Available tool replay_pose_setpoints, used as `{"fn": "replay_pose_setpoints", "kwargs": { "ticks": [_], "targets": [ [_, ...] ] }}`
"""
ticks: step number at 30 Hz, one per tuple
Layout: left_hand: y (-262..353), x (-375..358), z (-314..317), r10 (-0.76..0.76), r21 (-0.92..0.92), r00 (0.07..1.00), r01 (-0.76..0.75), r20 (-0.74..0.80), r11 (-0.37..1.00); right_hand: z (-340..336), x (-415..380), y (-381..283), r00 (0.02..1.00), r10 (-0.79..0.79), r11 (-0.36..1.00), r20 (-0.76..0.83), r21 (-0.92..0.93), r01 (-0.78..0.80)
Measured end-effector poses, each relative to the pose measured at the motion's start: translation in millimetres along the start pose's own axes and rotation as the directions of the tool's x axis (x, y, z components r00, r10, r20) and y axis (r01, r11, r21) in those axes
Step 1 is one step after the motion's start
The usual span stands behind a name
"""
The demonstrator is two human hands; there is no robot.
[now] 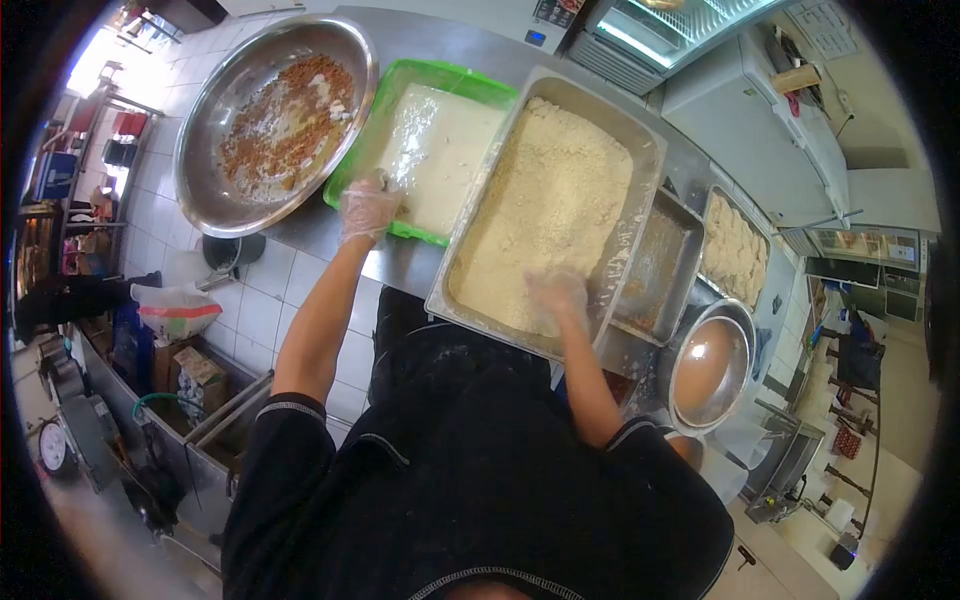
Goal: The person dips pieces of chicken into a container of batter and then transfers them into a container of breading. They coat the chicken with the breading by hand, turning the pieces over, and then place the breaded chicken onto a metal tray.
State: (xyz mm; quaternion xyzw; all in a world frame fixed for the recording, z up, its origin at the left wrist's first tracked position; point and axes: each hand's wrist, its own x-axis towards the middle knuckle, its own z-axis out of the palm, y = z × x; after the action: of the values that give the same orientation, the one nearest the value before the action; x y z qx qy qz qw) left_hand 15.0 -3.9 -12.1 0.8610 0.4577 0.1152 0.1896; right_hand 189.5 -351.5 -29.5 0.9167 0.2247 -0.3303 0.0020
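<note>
My left hand [368,210], in a clear plastic glove, is at the near left part of a green tray [345,160] of pale, wet batter [445,145]. Its fingers are curled together, and what lies in them is too small to make out. Also gloved, my right hand [558,297] is low over the pale yellow crumbs [550,200] in a deep metal pan [648,150]. Motion smears its fingers, so their closure does not show. The crumbs lie heaped toward the pan's far end.
A large steel bowl [195,150] with reddish-brown and white powder stands left of the green tray. Right of the crumb pan are a shallow metal tray [655,265], a tray of pale coated pieces [735,250], and a steel bowl [748,345] holding orange-brown contents.
</note>
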Motion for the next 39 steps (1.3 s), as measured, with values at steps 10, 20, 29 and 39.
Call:
{"fn": "replay_pose_setpoints", "kwargs": {
  "ticks": [10, 20, 29, 39],
  "targets": [
    [3.4, -1.5, -5.6, 0.028, -0.014, 1.000, -0.028, 0.012, 1.000, 28.0, -20.6, -57.3, 0.946, -0.016, 0.962, 0.323, 0.264, -0.074],
    [2.2, -0.1, -3.9, -0.020, -0.022, 0.999, 0.020, 0.025, 1.000, 59.8, 21.5, -89.0, 0.834, -0.218, 0.297, 0.507, 0.848, -0.438],
    [-2.3, -0.4, 1.5, 0.033, 0.019, 0.999, -0.032, -0.011, 0.999, 27.4, 27.6, -46.7, 0.832, -0.356, -0.247, 0.426, 0.815, -0.523],
    [6.4, -1.5, -6.7, 0.019, -0.052, 1.000, -0.020, -0.019, 0.998, 13.4, 64.2, 71.1, 0.937, -0.193, 0.067, 0.290, 0.957, -0.282]
  ]
}}
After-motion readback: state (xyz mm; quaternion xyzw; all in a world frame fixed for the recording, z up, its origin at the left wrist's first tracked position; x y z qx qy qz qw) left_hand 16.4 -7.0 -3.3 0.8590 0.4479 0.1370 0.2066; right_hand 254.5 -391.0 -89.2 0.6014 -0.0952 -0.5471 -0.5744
